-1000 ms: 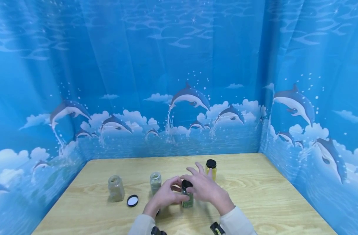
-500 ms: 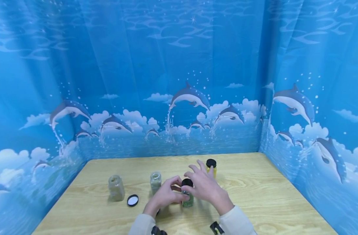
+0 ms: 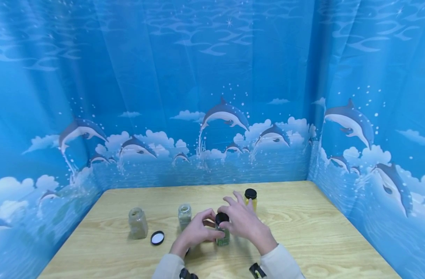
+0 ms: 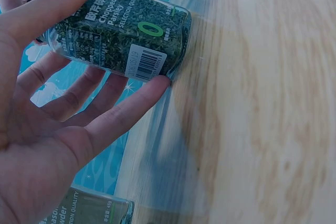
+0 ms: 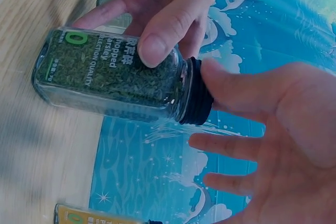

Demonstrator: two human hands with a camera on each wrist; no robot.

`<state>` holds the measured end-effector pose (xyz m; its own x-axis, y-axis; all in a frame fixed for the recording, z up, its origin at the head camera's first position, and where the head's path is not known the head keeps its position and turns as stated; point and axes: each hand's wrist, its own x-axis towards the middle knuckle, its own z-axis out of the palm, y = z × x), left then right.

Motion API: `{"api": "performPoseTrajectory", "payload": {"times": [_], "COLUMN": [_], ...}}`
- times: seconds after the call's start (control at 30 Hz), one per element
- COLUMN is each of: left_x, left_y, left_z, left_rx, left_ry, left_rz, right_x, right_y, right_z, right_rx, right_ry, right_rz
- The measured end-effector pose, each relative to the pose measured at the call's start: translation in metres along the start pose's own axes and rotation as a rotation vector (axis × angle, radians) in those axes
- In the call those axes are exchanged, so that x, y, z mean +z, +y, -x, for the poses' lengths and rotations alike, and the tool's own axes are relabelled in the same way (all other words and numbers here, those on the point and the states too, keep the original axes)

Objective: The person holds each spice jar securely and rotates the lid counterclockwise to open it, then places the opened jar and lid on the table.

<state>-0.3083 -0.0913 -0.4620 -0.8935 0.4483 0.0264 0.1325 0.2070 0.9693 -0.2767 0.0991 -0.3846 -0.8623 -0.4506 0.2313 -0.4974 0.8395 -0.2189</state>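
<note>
A clear glass spice jar (image 3: 222,240) of green flakes, labelled Chopped Parsley (image 4: 121,30) in the left wrist view, stands at the middle of the table. My left hand (image 3: 199,229) grips its body, thumb on the near face and fingers behind. Its black screw lid (image 5: 198,95) sits on the neck. My right hand (image 3: 247,223) holds the lid from above between thumb and index finger, the other fingers spread away. In the right wrist view the thumb presses the lid's side; the index fingertip is hidden behind it.
Two lidless glass jars stand to the left, one farther out (image 3: 138,224) and one nearer (image 3: 184,217). Between them a black lid (image 3: 157,238) lies with its white inside up. A yellow-filled jar (image 3: 250,198) with a black lid stands behind my right hand. A dolphin-print curtain (image 3: 212,162) borders the table.
My right fingers lifted and opened slightly from the lid half a second ago, then closed around it again. The left hand and the jar have stayed in place.
</note>
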Motion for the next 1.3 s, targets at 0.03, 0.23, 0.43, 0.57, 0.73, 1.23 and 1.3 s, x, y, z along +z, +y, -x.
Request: {"api": "performPoseTrajectory", "payload": {"times": [0.03,0.23,0.43,0.57,0.73,1.23,1.3], "left_x": [0.0,0.0001,0.0005,0.0005,0.0003,-0.0003,-0.0002], "left_y": [0.0003,0.0006,0.0006,-0.0002,0.0001,0.0,0.0], "left_z": [0.0,0.0003,0.0008,0.001,0.0014,-0.0001,-0.0002], "left_rx": [-0.004,-0.012,-0.007,-0.003,0.006,0.018,0.016], "left_ry": [0.001,0.009,0.011,0.01,0.008,-0.003,0.0], "left_rz": [-0.003,-0.015,-0.015,-0.003,0.001,-0.004,-0.007], "right_x": [-0.0005,-0.0025,-0.0033,-0.0041,-0.003,0.0029,0.0019], "right_y": [-0.0004,-0.0024,-0.0018,-0.0005,0.0008,0.0022,0.0019], "right_z": [0.0002,0.0013,0.0021,0.0023,0.0007,-0.0007,-0.0005], "right_rx": [-0.006,-0.021,-0.029,-0.025,0.001,0.006,-0.005], "right_ry": [-0.012,-0.065,-0.081,-0.089,-0.031,0.033,0.017], "right_rz": [0.001,0.0,-0.018,-0.058,-0.072,-0.014,-0.016]}}
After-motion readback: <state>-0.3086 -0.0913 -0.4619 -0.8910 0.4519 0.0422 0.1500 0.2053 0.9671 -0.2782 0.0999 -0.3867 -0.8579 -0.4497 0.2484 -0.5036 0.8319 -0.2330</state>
